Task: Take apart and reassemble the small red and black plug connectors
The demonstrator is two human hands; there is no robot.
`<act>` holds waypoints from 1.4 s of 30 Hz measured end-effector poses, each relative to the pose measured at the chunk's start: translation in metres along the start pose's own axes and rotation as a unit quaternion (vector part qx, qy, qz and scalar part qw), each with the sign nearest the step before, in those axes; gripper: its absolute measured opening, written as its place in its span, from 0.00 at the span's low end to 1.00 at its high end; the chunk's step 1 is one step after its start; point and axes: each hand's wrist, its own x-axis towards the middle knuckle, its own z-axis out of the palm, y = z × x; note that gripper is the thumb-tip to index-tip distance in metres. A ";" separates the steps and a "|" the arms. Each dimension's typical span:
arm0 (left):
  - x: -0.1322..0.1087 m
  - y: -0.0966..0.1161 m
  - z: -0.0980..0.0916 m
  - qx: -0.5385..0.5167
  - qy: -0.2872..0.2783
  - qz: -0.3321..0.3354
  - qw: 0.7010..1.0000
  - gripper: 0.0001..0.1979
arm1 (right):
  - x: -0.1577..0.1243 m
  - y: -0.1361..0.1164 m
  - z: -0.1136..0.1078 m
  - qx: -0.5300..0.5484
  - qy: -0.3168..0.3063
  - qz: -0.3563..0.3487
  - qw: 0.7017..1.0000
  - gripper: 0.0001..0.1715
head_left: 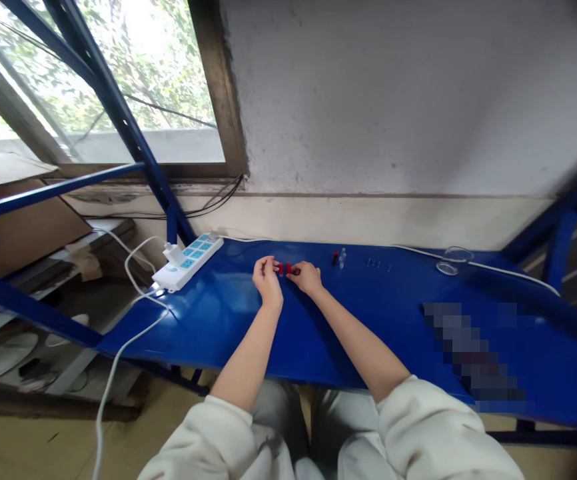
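Both my hands meet at the middle of the blue metal table (228,327). My left hand (267,279) and my right hand (307,277) each pinch one end of a small red part (285,269) held between them just above the table top. Fingers of both hands are curled closed on it. To the right of my right hand lie a small red and dark piece (335,257) and a small clear piece (342,257), apart from the hands.
A white power strip (187,261) with blue sockets lies at the table's left rear, its white cord (118,353) hanging down. Several tiny dark parts (377,263) and a clear round dish (447,267) sit further right. A wall and window stand behind.
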 end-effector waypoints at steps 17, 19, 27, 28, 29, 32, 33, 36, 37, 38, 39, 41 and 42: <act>-0.019 0.011 -0.001 0.134 -0.117 0.144 0.974 0.10 | -0.024 0.023 -0.046 -0.038 0.064 -0.006 0.997 0.11; -0.028 0.014 0.002 0.187 -0.192 0.210 0.940 0.10 | -0.031 0.037 -0.057 -0.054 0.091 0.021 0.994 0.11; -0.050 0.002 0.044 0.414 -0.427 0.244 0.767 0.25 | -0.050 0.074 -0.061 -0.133 0.117 0.107 0.978 0.16; -0.049 -0.001 0.050 0.440 -0.435 0.231 0.751 0.27 | -0.050 0.075 -0.060 -0.135 0.118 0.107 0.978 0.17; -0.048 -0.004 0.056 0.464 -0.440 0.219 0.737 0.29 | -0.049 0.076 -0.059 -0.136 0.119 0.103 0.978 0.17; -0.044 -0.011 0.068 0.514 -0.443 0.206 0.705 0.34 | -0.048 0.078 -0.056 -0.133 0.117 0.094 0.980 0.17; -0.043 -0.014 0.070 0.524 -0.443 0.209 0.697 0.35 | -0.047 0.079 -0.056 -0.131 0.116 0.092 0.980 0.17; -0.042 -0.021 0.076 0.538 -0.440 0.228 0.682 0.36 | -0.046 0.081 -0.055 -0.125 0.113 0.089 0.982 0.18; -0.042 -0.024 0.077 0.542 -0.437 0.231 0.679 0.36 | -0.046 0.081 -0.055 -0.124 0.112 0.089 0.982 0.18; -0.042 -0.027 0.078 0.546 -0.434 0.232 0.678 0.35 | -0.046 0.082 -0.055 -0.124 0.110 0.090 0.982 0.18; -0.042 -0.030 0.080 0.550 -0.432 0.232 0.677 0.34 | -0.046 0.082 -0.054 -0.124 0.108 0.091 0.982 0.18; -0.041 -0.035 0.083 0.552 -0.427 0.235 0.677 0.31 | -0.045 0.083 -0.054 -0.125 0.106 0.094 0.982 0.18; -0.040 -0.037 0.084 0.549 -0.422 0.240 0.681 0.28 | -0.045 0.083 -0.053 -0.124 0.104 0.094 0.982 0.19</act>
